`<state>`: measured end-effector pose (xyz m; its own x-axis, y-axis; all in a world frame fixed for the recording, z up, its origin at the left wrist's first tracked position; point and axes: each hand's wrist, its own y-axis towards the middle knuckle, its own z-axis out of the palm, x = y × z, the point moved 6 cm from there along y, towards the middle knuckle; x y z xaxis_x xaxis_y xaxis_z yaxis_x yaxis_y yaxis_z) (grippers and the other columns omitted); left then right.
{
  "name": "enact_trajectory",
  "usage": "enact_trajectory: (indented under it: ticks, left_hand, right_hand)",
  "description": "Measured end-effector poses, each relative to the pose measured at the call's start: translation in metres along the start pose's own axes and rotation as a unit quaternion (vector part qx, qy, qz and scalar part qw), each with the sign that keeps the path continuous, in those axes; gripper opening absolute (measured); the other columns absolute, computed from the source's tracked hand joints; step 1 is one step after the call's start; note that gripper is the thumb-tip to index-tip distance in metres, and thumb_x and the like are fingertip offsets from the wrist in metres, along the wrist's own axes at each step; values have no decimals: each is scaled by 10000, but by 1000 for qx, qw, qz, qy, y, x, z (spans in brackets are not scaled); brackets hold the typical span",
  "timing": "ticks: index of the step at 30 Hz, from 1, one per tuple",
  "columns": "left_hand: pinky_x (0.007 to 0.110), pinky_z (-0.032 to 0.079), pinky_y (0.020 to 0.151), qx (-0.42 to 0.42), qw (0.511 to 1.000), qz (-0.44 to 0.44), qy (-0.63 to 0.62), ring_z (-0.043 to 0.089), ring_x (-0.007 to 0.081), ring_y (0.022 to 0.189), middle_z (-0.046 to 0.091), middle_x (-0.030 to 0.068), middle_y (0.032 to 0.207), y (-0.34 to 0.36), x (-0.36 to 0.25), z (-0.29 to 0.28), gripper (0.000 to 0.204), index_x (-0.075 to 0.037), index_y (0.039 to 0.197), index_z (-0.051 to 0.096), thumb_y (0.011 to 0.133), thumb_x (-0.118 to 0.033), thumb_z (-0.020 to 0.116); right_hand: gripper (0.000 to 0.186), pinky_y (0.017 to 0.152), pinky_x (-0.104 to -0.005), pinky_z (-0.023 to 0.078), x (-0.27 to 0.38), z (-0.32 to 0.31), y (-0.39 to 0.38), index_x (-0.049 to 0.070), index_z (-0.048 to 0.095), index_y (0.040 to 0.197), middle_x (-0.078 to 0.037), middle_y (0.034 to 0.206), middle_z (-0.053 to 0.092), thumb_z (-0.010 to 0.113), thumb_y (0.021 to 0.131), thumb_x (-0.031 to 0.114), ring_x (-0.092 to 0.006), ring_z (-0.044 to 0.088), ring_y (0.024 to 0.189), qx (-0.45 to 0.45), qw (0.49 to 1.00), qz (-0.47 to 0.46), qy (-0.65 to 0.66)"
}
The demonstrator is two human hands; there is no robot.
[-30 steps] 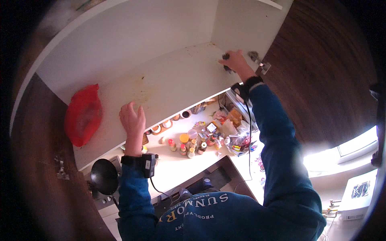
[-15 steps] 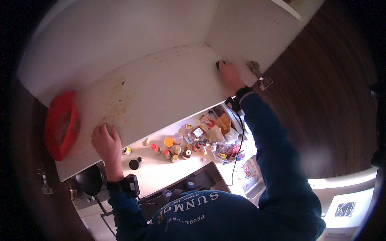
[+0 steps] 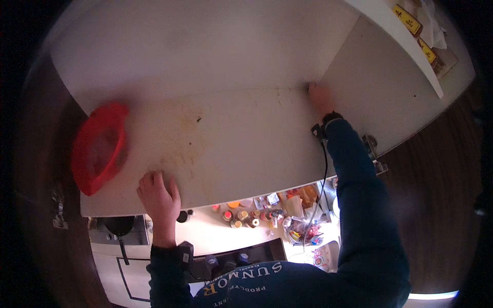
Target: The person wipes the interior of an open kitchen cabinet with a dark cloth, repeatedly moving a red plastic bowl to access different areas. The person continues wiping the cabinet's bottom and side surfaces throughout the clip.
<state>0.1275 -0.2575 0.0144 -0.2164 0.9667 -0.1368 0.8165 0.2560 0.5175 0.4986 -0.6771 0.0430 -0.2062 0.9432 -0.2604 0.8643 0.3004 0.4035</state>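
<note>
Before me is the white inside of a cupboard, its bottom shelf (image 3: 246, 149) marked with brown-yellow stains and dark specks. My right hand (image 3: 321, 98) reaches deep to the back right corner, its fingers closed round a small dark pad-like thing (image 3: 310, 87) pressed near the back wall; most of that thing is hidden and the hand is slightly blurred. My left hand (image 3: 160, 197) rests palm down on the shelf's front edge, fingers spread and holding nothing. At the shelf's left end stands a red plastic basket (image 3: 100, 149), apart from my left hand.
Below the shelf, a counter holds several sauce bottles (image 3: 241, 215) and bagged foods (image 3: 303, 231). A black pan (image 3: 120, 225) sits at lower left. A metal hinge (image 3: 375, 154) and dark cupboard door (image 3: 431, 205) are at right; yellow-labelled packets (image 3: 408, 20) lie on the upper shelf.
My right hand has moved deeper along the shelf into the back right corner with the dark pad. The view has shifted; my left hand stays on the front edge.
</note>
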Motion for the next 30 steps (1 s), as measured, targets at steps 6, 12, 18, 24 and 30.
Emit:
enact_trajectory:
  ticks: [6,12,18,24,30]
  left_hand:
    - [474,381,880,-19,1000,10,-5,486,336,1033,498,176,1079,-2,-1,-1,409,-47,1071,492,772,-246,687]
    - [479,378,887,-19,1000,11,-5,486,334,1047,513,169,1078,-3,-1,1,377,-43,1047,517,771,-236,688]
    - [480,367,915,-23,999,13,-25,484,336,1070,526,170,1084,-1,-2,-1,331,-32,1037,538,786,-203,668]
    - [482,362,941,-25,999,20,-10,481,346,1080,521,181,1084,-2,-2,0,340,-35,1046,532,785,-204,671]
    - [500,353,949,-4,1000,2,-9,480,354,1081,507,186,1096,-1,1,-1,407,-44,1080,497,757,-198,690]
  right_hand:
    - [250,769,-437,497,-18,15,28,-2,645,986,-210,883,651,547,869,197,-355,626,815,19,996,19,89]
    - [288,780,-461,484,111,-2,10,35,652,940,-228,937,641,587,731,221,-393,611,877,89,941,-85,316]
    - [197,774,-463,484,109,-39,12,45,630,925,-209,986,618,559,797,178,-381,588,930,-3,963,-157,220]
    - [184,761,-425,509,-1,-30,-4,14,644,923,-180,982,607,551,850,155,-312,595,914,-46,987,-68,-137]
    - [246,811,-449,498,-12,27,31,2,670,953,-205,982,646,535,869,190,-353,618,926,101,994,-51,-10]
